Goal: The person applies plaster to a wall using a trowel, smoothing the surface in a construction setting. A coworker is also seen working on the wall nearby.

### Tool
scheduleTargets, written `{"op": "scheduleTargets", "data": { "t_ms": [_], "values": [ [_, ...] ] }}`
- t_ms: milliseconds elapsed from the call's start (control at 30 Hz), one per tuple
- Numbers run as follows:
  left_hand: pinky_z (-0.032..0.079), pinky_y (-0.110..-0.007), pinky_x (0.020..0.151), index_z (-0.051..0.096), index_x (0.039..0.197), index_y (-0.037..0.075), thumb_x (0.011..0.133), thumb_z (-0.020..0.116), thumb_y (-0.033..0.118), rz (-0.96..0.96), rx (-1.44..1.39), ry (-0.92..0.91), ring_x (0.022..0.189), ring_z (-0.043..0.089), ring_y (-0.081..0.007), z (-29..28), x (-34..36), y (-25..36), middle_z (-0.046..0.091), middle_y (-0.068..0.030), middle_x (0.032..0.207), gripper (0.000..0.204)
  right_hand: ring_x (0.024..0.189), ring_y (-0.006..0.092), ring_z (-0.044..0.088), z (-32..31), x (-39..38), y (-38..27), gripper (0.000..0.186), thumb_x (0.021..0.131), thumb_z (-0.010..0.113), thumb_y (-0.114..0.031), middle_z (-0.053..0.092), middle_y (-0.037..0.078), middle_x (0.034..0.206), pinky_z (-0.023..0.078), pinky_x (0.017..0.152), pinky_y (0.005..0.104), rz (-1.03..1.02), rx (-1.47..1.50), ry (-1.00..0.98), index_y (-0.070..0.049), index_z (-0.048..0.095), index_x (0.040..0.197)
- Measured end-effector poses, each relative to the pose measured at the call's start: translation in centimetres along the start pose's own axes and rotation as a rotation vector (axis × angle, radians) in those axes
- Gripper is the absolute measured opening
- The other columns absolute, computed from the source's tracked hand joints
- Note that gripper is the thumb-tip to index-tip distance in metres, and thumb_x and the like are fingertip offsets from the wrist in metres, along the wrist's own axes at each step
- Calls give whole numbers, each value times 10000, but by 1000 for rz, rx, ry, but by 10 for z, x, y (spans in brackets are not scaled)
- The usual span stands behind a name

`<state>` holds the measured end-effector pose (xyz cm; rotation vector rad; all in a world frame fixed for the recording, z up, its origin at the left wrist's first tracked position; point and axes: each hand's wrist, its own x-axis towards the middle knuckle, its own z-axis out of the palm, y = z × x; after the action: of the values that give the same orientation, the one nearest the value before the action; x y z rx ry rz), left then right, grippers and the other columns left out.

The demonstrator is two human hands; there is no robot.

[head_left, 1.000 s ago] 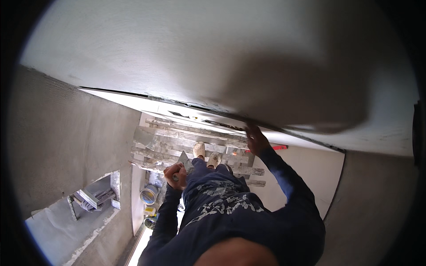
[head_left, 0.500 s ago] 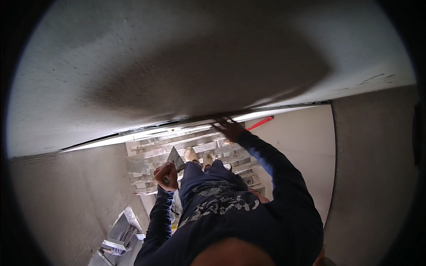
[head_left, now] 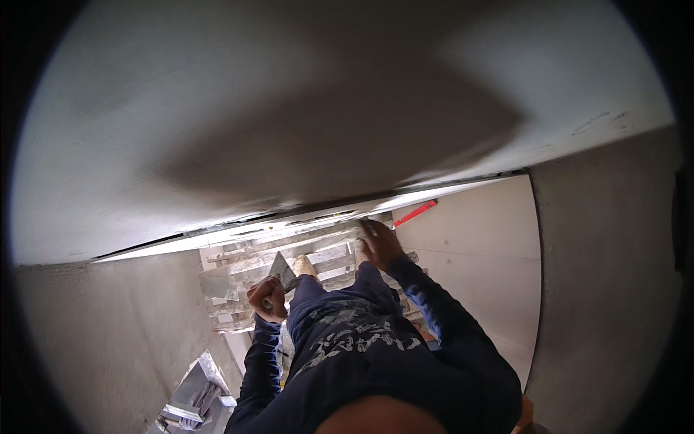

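In my left hand [head_left: 267,298] is the handle of a pointing trowel, closed in my fingers at waist height. The grey triangular blade of the trowel [head_left: 283,270] points away from me toward the wall. My right hand [head_left: 381,244] is empty, its fingers stretched out and slightly apart. It hovers in front of the white tiles on the wall, just below their upper edge [head_left: 318,213]; whether the fingertips touch anything I cannot tell. Above that edge rises the bare grey plaster wall [head_left: 347,130], darkened by a wide shadow.
I stand on a platform of rough, mortar-stained planks [head_left: 332,262]. A red bar-shaped tool [head_left: 416,213] lies against the white tiled wall [head_left: 477,246] on the right. Plastered walls close in on both sides. At lower left is an opening [head_left: 191,398] with grey cloth in it.
My right hand has drawn back from the tiles' upper edge and come lower, nearer my body. The trowel in my left hand has hardly moved. My view has shifted slightly.
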<state>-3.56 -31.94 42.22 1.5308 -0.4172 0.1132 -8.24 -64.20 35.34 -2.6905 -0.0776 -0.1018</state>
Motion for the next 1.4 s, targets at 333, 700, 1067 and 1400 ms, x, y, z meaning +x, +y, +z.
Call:
{"op": "scheduleTargets", "data": {
  "t_ms": [333,700,1067,1400],
  "values": [
    [437,-341,567,322,554,14,793,494,-7,-20,-58,245,467,377,-139,70,-21,13,411,-68,505,295,1384,281,331,17,53,95,712,781,609,-158,354,156,1484,292,1128,443,-606,-254,-136,-64,357,1441],
    [471,-398,573,305,586,64,814,480,13,-121,-2,402,494,320,-126,119,-58,9,351,-38,518,291,1212,371,469,-87,-49,206,629,786,604,-125,471,232,1329,370,1040,476,-84,-329,-17,28,413,1365],
    [479,-374,612,364,549,1,798,512,52,-6,163,252,490,405,-136,171,-17,59,420,-59,513,294,1269,351,442,-74,-6,185,563,790,614,-139,441,220,1383,360,1059,491,-434,-271,-104,-19,482,1323],
    [386,-326,473,431,606,31,818,523,46,347,188,329,450,455,-201,226,-14,109,463,-63,532,231,1237,376,443,-110,-7,20,730,782,714,-376,463,225,1314,321,1069,505,-751,334,-273,11,449,1342]
  ]
}}
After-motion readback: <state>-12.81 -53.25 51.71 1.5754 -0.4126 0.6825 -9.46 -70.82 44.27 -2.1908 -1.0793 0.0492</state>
